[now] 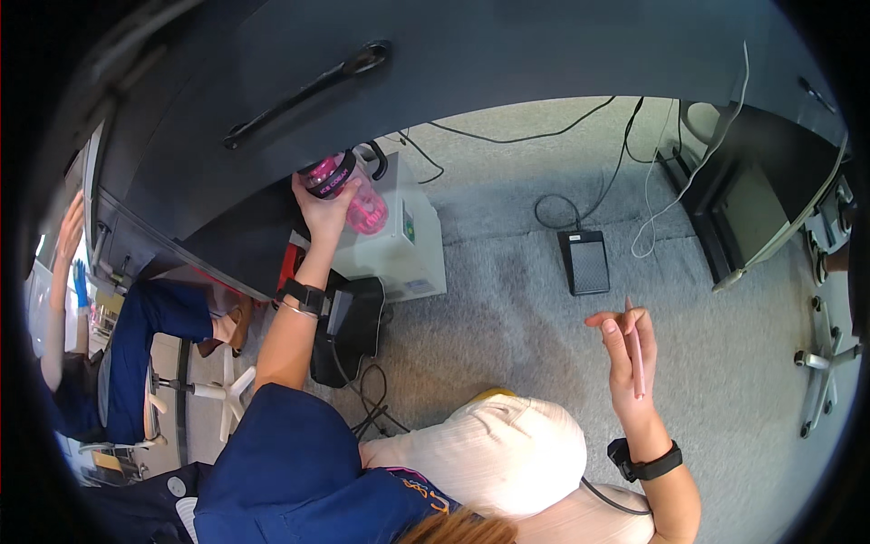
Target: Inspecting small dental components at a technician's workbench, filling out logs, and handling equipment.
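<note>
My left hand is wrapped around a clear pink water bottle with a black band and a black carry loop. The bottle is tilted, just under the desk's front edge and over a pale grey box; whether it touches the box I cannot tell. Out to the right, above the carpet, my right hand grips a slim pink pen-like stick between thumb and fingers. Its index finger points off to the left. Both wrists wear black bands.
Ahead curves a dark desk with a black handle. A black foot pedal lies on the carpet, trailing a cable. A black case stands near my left arm. At left a co-worker sits; a wheeled chair base is at right.
</note>
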Demonstrator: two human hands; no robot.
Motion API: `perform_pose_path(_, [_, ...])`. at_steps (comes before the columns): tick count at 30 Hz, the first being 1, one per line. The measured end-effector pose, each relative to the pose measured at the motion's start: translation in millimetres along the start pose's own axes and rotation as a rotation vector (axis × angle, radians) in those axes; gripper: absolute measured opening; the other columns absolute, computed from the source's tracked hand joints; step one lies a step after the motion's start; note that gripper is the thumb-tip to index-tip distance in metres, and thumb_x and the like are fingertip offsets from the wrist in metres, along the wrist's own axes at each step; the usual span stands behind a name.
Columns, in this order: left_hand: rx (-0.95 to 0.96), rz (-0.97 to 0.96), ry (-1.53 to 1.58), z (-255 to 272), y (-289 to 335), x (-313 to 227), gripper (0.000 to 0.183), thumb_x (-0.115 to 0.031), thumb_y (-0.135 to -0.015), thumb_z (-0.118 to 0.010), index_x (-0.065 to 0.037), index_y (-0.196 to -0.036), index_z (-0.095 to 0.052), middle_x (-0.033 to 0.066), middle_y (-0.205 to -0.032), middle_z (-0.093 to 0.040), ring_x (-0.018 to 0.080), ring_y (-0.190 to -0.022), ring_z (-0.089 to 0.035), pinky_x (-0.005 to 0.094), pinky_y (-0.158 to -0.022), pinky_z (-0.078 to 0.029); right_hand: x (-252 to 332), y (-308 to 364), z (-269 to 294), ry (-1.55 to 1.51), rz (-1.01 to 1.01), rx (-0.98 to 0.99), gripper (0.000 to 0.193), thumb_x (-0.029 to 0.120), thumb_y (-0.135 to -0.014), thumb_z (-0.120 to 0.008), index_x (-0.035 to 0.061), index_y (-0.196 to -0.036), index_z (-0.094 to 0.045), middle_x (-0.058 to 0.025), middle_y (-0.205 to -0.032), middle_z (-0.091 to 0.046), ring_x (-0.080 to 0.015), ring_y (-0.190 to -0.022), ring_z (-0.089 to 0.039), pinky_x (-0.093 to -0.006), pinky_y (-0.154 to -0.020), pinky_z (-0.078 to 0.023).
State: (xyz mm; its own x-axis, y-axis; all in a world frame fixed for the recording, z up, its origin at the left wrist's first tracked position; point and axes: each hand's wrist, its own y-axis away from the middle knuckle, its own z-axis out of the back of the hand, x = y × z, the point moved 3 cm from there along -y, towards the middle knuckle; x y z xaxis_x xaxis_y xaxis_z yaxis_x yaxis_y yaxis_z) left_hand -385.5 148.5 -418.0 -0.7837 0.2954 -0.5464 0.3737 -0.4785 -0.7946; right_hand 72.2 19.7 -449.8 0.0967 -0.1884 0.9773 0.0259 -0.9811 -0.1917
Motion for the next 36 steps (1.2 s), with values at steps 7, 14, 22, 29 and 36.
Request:
perform_pose_path(7, [-0.012, 0.099, -0.050, 8.1, 10.7, 20.9, 0.099, -0.011, -0.053, -0.077, 0.005, -0.128, -0.015, 0.0169, -0.119, -0.039, 0.0245, -0.108, -0.042, 0.0347, -0.095, -0.034, 3.0, 6.2, 7.2, -0.033, 0.060, 0.014, 0.023, 0.026, -0.088, -0.053, 0.0127, -0.081, -0.035, -0.0071, -0.081, -0.061, -0.0094, -0.071, -0.047, -0.0240, -0.069, -0.038])
perform_pose_path(14, [0.032, 0.160, 0.063, 14.8, 30.2, -26.2, 0.115, -0.020, -0.051, -0.084, 0.007, -0.128, -0.003, 0.0229, -0.127, -0.027, 0.0289, -0.119, -0.030, 0.0369, -0.102, -0.023, -5.3, 14.4, 48.6, -0.053, 0.067, -0.046, 0.023, 0.026, -0.089, -0.050, 0.0094, -0.080, -0.038, -0.0083, -0.078, -0.060, -0.0105, -0.069, -0.049, -0.0245, -0.066, -0.039])
perform_pose_path(22, [-0.021, 0.316, -0.346, 51.6, 48.5, -66.9, 0.126, -0.030, -0.047, -0.086, 0.010, -0.130, 0.000, 0.0283, -0.128, -0.018, 0.0376, -0.121, -0.022, 0.0428, -0.103, -0.021, 20.9, 9.0, 124.9, -0.175, -0.055, 0.034, 0.047, 0.046, -0.092, -0.033, 0.0033, -0.074, -0.043, -0.0072, -0.056, -0.048, -0.0160, -0.057, -0.050, -0.0286, -0.063, -0.041])
perform_pose_path(29, [0.176, 0.410, -0.400, 85.6, 36.6, -119.3, 0.069, -0.046, -0.066, -0.070, 0.006, -0.106, -0.048, 0.0191, -0.099, -0.056, 0.0311, -0.096, -0.053, 0.0415, -0.080, -0.044, 133.9, -3.6, 185.2, -0.340, -0.260, -0.009, 0.050, 0.056, -0.086, -0.037, 0.0074, -0.088, -0.052, -0.0084, -0.069, -0.053, -0.0177, -0.050, -0.045, -0.0289, -0.053, -0.038])
perform_pose_path(36, [0.520, 0.864, -0.555, 178.6, 26.0, -149.8, 0.053, -0.041, -0.070, -0.066, 0.001, -0.100, -0.054, 0.0147, -0.089, -0.059, 0.0264, -0.081, -0.055, 0.0392, -0.068, -0.045, 181.2, 37.8, 214.0, -0.454, -0.604, -0.251, 0.060, 0.058, -0.086, -0.033, 0.0069, -0.113, -0.048, -0.0138, -0.088, -0.061, -0.0171, -0.060, -0.047, -0.0300, -0.055, -0.039])
